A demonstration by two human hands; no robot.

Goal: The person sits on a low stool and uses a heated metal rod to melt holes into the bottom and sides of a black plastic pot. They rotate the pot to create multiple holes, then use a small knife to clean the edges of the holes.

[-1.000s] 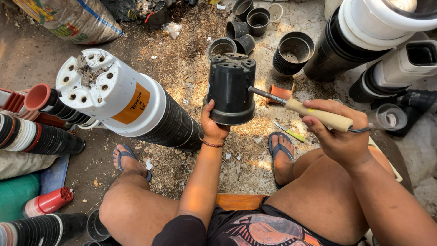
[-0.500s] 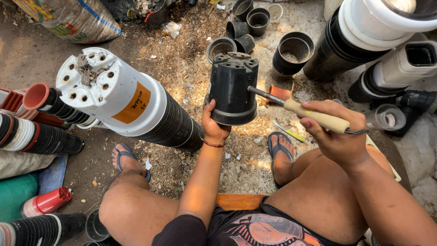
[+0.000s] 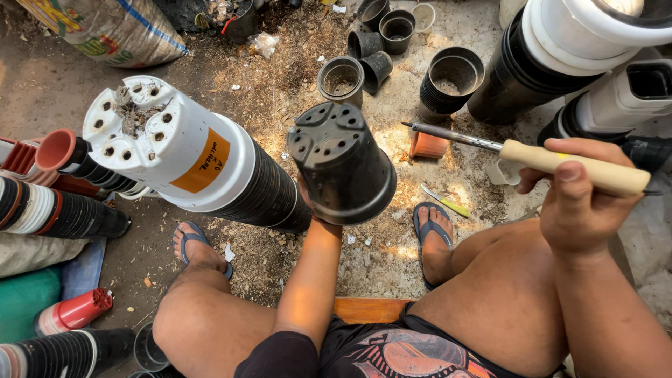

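An upturned black plastic pot (image 3: pixel 341 159) with holes in its base is held up in front of me. My left hand (image 3: pixel 308 198) is mostly hidden behind and inside the pot, gripping it from below. My right hand (image 3: pixel 581 192) is closed around the pale wooden handle of a soldering iron (image 3: pixel 521 152). Its dark metal tip points left and hangs apart from the pot, to the pot's right.
A tall stack of pots capped in white with an orange label (image 3: pixel 192 164) leans at my left. More pot stacks (image 3: pixel 532 66) lie at the upper right, loose black pots (image 3: pixel 383 38) at the top, red and black stacks (image 3: pixel 56 189) at far left. A small yellow-handled tool (image 3: pixel 444 203) lies by my foot.
The iron's tip has pulled away from the pot's side and moved to the right. The pot has tilted, so more of its holed base shows.
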